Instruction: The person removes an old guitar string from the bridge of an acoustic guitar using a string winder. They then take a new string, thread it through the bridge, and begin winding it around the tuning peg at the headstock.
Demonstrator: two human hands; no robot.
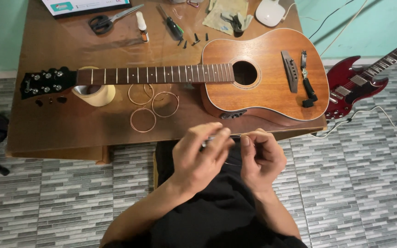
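Thin wire string (235, 136) pinched between left hand (198, 156), right hand (260, 158) fingertips.

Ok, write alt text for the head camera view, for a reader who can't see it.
A person's left hand and right hand pinch a thin guitar string between them above their lap. Ahead, a stringless acoustic guitar lies on a wooden table beside coiled strings, tape, scissors and a screwdriver.
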